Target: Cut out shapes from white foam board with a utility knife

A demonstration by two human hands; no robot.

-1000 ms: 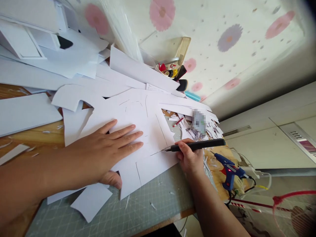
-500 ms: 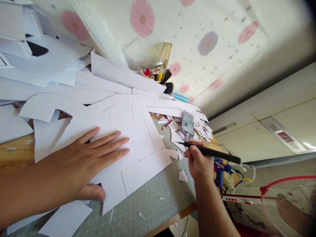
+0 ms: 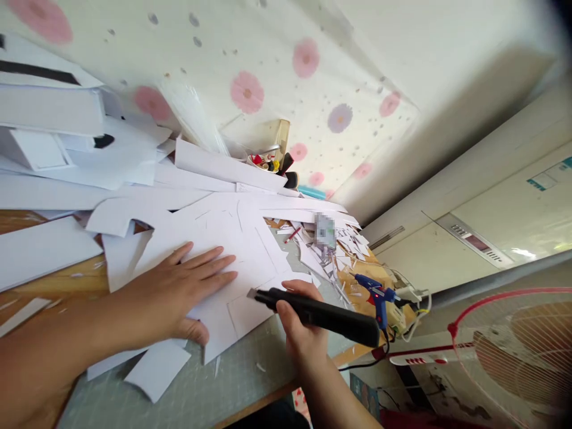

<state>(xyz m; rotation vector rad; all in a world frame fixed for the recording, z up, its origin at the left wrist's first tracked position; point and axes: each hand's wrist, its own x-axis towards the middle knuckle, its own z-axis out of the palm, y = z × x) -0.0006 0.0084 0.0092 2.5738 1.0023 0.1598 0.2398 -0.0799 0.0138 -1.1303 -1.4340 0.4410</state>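
Observation:
My left hand (image 3: 194,292) lies flat with its fingers spread on a white sheet of board (image 3: 212,238) marked with thin pencil lines. My right hand (image 3: 304,319) is closed around a black utility knife (image 3: 330,316). The knife's short blade (image 3: 251,293) points left, at a pencil line near the sheet's lower right part; whether it touches the sheet I cannot tell. Under the sheet is a grey-green cutting mat (image 3: 250,375) with a grid. A small white offcut (image 3: 158,369) lies on the mat below my left hand.
White boards and paper (image 3: 58,113) are piled at the left. Scraps surround a phone (image 3: 325,232) at the back right, near a red pencil (image 3: 292,235). A blue glue gun (image 3: 375,295) stands at the right table edge, beyond which is a fan (image 3: 513,351). A tool cup (image 3: 263,164) stands behind.
My right hand has moved left and down, bringing the knife over the sheet with its broad side now showing. My left hand stays flat on the sheet. The camera view has shifted.

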